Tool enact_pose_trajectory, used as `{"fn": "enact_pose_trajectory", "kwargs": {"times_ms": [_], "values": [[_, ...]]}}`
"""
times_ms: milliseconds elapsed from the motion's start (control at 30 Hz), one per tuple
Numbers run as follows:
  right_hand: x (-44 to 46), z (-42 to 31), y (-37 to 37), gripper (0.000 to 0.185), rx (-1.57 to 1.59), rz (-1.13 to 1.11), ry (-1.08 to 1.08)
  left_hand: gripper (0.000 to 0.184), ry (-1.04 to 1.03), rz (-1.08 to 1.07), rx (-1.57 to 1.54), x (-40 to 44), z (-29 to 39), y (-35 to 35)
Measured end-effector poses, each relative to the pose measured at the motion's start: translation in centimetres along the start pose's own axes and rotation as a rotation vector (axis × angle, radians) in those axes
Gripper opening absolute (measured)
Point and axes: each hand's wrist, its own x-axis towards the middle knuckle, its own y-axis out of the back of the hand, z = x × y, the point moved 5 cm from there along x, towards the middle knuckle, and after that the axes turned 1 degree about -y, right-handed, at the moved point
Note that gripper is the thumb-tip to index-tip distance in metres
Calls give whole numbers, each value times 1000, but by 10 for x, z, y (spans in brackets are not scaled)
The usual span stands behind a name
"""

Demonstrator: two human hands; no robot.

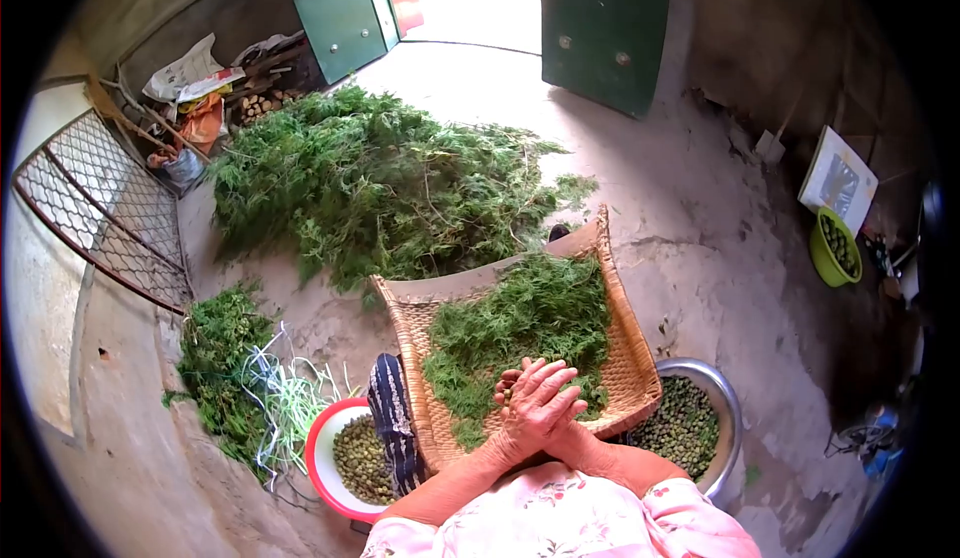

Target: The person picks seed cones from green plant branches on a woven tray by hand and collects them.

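Note:
My left hand [540, 398] lies over my right hand [567, 432], palms pressed together with fingers closed. Something small and greenish-brown may show at the gap near the curled right fingertips, but most of what lies between the palms is hidden. Both hands are above a woven winnowing basket [630, 383] resting on my lap. Feathery green sprigs [530, 308] fill much of it, just beyond my fingers. At my left stands a red-rimmed basin [318, 448] with small green fruits [362, 458]. A metal basin [728, 408] with similar fruits [682, 423] stands at my right.
A large heap of green branches [370, 178] covers the floor ahead. Cut greenery [220, 358] and pale plastic strips [290, 388] lie left. A lime-green bowl [832, 268] of fruits stands right. Green doors [605, 38] open at the back; a mesh panel [110, 208] leans left.

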Motion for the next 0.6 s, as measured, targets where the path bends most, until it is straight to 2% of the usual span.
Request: {"fn": "enact_pose_trajectory", "kwargs": {"times_ms": [133,200,267,300,333,433,533,600], "values": [[6,10,13,38,53,-41,-95,24,-32,117,-27,-5,11,15],[13,11,21,38,145,-210,-206,23,-8,151,-25,-11,11,25],[13,3,22,38,172,-226,-223,20,25,197,-35,-17,9,36],[4,-9,15,35,71,12,-95,19,62,206,-42,-17,7,40],[-9,-21,-1,34,77,48,-20,16,89,226,-34,-20,4,41],[-14,-47,4,31,134,-84,-26,16,136,265,-55,-19,-1,44],[-45,-89,-8,28,136,-160,147,16,199,225,-33,-25,-12,34],[-63,-122,0,25,147,-238,279,17,272,-24,-74,-28,-19,14]]}}
